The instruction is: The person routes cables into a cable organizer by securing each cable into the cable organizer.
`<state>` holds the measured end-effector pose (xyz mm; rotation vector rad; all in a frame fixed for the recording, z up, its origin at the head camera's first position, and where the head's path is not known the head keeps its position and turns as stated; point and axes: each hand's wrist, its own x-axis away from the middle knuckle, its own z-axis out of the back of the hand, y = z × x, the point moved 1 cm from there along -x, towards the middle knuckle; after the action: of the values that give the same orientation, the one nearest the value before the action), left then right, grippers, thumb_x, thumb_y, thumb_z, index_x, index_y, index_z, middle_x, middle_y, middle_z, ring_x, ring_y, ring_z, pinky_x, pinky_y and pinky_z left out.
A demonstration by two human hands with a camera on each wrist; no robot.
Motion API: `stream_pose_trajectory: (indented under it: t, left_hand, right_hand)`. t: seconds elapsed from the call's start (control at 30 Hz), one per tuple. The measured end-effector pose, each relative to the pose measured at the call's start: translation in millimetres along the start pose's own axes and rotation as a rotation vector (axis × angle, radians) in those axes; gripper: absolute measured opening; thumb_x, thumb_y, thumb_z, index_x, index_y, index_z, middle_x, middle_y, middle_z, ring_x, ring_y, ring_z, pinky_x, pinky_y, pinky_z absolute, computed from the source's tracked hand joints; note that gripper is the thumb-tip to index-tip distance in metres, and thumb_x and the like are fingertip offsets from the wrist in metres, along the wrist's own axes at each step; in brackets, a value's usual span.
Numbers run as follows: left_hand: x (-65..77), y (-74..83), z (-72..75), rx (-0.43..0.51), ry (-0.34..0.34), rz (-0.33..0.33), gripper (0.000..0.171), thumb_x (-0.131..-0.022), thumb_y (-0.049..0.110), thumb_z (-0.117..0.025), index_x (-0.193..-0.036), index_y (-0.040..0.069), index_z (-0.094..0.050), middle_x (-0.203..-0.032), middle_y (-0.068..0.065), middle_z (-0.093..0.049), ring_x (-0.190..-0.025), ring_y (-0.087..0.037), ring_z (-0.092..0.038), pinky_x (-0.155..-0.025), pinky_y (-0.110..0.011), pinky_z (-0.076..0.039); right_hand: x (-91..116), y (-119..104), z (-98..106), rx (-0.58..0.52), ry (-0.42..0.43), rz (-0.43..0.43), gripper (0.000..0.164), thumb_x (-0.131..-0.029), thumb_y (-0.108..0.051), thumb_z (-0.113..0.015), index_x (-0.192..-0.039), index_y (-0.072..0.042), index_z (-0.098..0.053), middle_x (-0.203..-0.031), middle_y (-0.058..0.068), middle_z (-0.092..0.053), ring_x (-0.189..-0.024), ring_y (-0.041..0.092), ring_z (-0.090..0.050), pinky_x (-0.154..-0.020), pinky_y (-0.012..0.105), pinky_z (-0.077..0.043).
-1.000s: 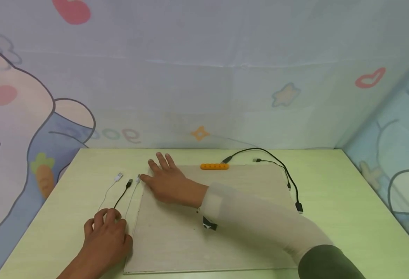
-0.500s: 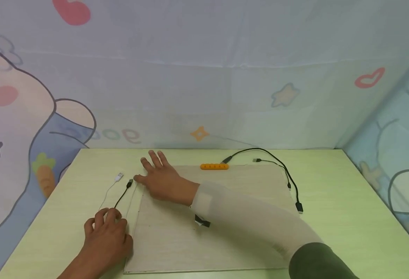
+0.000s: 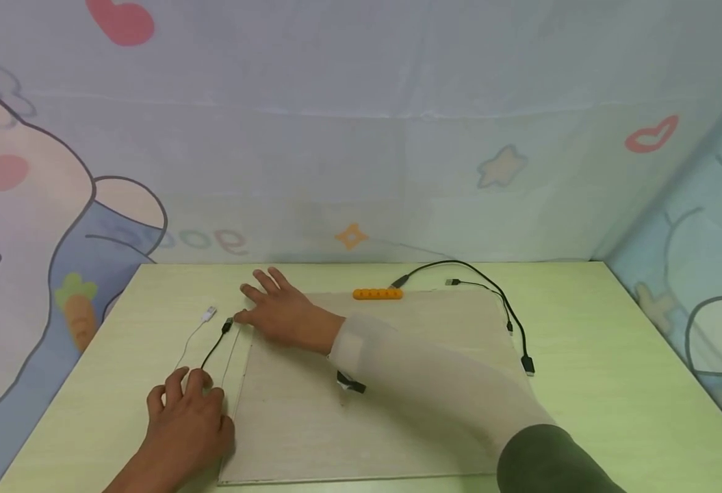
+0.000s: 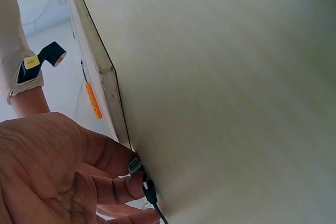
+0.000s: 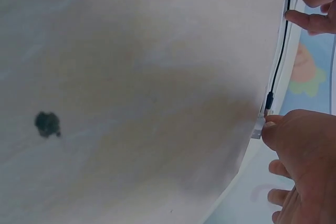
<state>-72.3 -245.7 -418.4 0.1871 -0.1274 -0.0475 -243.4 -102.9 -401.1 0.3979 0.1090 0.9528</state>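
Observation:
Three thin cables run side by side on the left of the table. One has a white USB plug (image 3: 209, 313), the middle one a black USB plug (image 3: 227, 324). At the third, a white USB cable (image 3: 230, 356), my right hand (image 3: 283, 316) pinches the far end with thumb and forefinger, other fingers spread. Its white plug (image 5: 257, 128) peeks out by the thumb in the right wrist view. My left hand (image 3: 185, 428) holds the cables' near ends under curled fingertips. A dark connector (image 4: 135, 166) and a small black connector (image 4: 149, 190) show at those fingertips.
A thin pale board (image 3: 311, 431) lies mid-table under my right forearm. An orange cable holder (image 3: 378, 294) sits at its back edge. A thick black cable (image 3: 490, 282) and a thinner black cable (image 3: 453, 282) lie at the right. A printed cloth (image 3: 397, 171) hangs behind.
My right hand has shifted left with the white cable's far end, bringing it close beside the black USB plug. The left hand has stayed in place.

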Motion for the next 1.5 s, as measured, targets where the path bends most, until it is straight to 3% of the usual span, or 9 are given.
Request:
stream_pose_trajectory:
  t: [0.2,0.5,0.8,1.2,1.5]
  left_hand:
    - [0.1,2.1,0.6,0.010,0.009,0.000,0.014,-0.100,0.016,-0.063,-0.094,0.005,-0.069,-0.138,-0.028,-0.055,-0.151,-0.070,-0.026,-0.113,-0.086,-0.024]
    - [-1.2,7.0,0.1,0.002,0.007,-0.006,0.014,-0.100,0.017,-0.064,-0.096,0.005,-0.070,-0.137,-0.027,-0.055,-0.152,-0.069,-0.028,-0.113,-0.085,-0.024]
    - [0.5,6.0,-0.3,-0.010,0.022,-0.012,0.013,-0.100,0.017,-0.065,-0.093,0.006,-0.068,-0.137,-0.027,-0.055,-0.152,-0.070,-0.026,-0.113,-0.085,-0.025]
    - [3.5,4.1,-1.3,-0.028,0.015,-0.042,0.011,-0.099,0.018,-0.068,-0.093,0.009,-0.068,-0.137,-0.023,-0.055,-0.151,-0.065,-0.028,-0.110,-0.082,-0.027]
    - [6.3,5.6,1.8,-0.041,0.130,-0.057,0.013,-0.097,0.018,-0.069,-0.086,0.013,-0.066,-0.135,-0.022,-0.059,-0.151,-0.064,-0.031,-0.111,-0.081,-0.027]
  right_hand:
    - [-7.2,0.4,-1.1,0.036,0.018,0.025,0.049,-0.124,-0.024,-0.043,-0.163,-0.050,-0.055,-0.184,-0.004,-0.038,-0.176,0.032,-0.026,-0.143,0.050,-0.022]
    - [-15.5,3.0,-6.5,0.033,0.085,0.041,0.037,-0.123,-0.029,-0.047,-0.142,-0.044,-0.076,-0.175,-0.008,-0.051,-0.172,0.027,-0.036,-0.141,0.046,-0.026]
    - [-19.1,-2.8,-5.0,0.031,0.090,0.054,0.039,-0.123,-0.022,-0.047,-0.155,-0.039,-0.062,-0.173,-0.008,-0.052,-0.169,0.026,-0.041,-0.138,0.044,-0.032]
    - [-14.0,-9.4,-16.2,0.189,0.206,0.025,0.038,-0.123,-0.017,-0.044,-0.151,-0.040,-0.057,-0.165,-0.005,-0.057,-0.168,0.034,-0.040,-0.137,0.052,-0.035]
    - [-13.0,-2.3,-17.7,0.176,0.186,0.013,0.043,-0.122,-0.019,-0.048,-0.155,-0.046,-0.051,-0.168,-0.004,-0.054,-0.170,0.036,-0.037,-0.137,0.054,-0.035]
